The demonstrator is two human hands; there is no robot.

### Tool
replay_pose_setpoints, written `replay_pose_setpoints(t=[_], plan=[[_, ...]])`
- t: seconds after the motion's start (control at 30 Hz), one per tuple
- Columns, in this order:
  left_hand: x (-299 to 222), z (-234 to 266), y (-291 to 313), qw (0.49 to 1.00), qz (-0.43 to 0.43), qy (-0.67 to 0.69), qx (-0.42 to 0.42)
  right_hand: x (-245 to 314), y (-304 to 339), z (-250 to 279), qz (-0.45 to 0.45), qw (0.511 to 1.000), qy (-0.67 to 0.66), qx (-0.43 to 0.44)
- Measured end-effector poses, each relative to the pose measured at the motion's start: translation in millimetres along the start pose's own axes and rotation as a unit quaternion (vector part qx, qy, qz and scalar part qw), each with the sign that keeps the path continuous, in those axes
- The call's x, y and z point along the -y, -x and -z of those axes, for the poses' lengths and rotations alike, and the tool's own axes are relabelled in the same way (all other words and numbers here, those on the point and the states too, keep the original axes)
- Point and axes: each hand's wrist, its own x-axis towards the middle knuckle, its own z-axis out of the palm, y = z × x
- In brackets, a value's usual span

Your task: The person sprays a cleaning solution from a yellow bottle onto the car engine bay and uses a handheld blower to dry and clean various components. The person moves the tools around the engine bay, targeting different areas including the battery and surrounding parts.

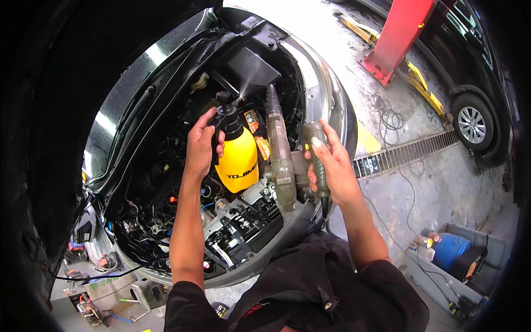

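My left hand (202,145) grips the black handle of a yellow pump spray bottle (238,163), held upright over the engine bay. A fine white mist leaves its nozzle toward a black rectangular box (246,67) at the bay's far end. In my right hand (332,165) is a grey-green corded electric blower (282,163), fingers wrapped round its side handle. The blower's long dark nozzle points away from me, its tip just short of the same box. Beneath both tools lie the engine parts (238,221), with orange labels (261,146) showing between the bottle and the blower.
The raised black hood (61,110) fills the left side. Beyond the car's fender stands a red lift post (401,36) with yellow arms. A dark car's wheel (472,122), a floor grate (406,156), loose cables (390,119) and a grey bin (470,231) are at right.
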Motion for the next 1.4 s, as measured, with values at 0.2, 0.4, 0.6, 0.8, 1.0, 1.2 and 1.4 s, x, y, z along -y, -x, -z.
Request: replay_pose_setpoints(t=[0.2,0.4,0.6,0.8,1.0,1.2,1.4], plan=[[-16.3,13.2,-26.0,0.998,-0.005,-0.046,-0.043,5.6,-45.0,-17.3,-0.004,0.999,0.023,0.037],[-21.6,35.9,-35.3,0.993,0.002,-0.04,-0.109,-6.2,-84.7,-43.6,-0.022,0.994,0.06,0.091],[-19.3,50.8,-17.4,0.994,0.036,-0.052,-0.089,-2.1,-64.8,-54.8,-0.058,0.989,0.08,0.114],[-18.7,50.1,7.3,0.995,0.082,-0.05,-0.018,2.8,-12.7,-44.3,-0.043,0.992,0.089,0.081],[-8.9,38.3,-8.0,0.997,0.045,-0.037,-0.058,-4.8,-37.4,-42.7,-0.017,0.994,0.077,0.079],[-19.8,21.0,-53.9,0.995,-0.007,-0.058,-0.08,-0.3,-89.4,-60.4,0.006,0.995,0.076,0.07],[-38.2,6.7,-105.1,0.986,-0.021,-0.136,-0.098,-2.5,-138.7,-65.1,0.049,0.995,0.079,0.048]])
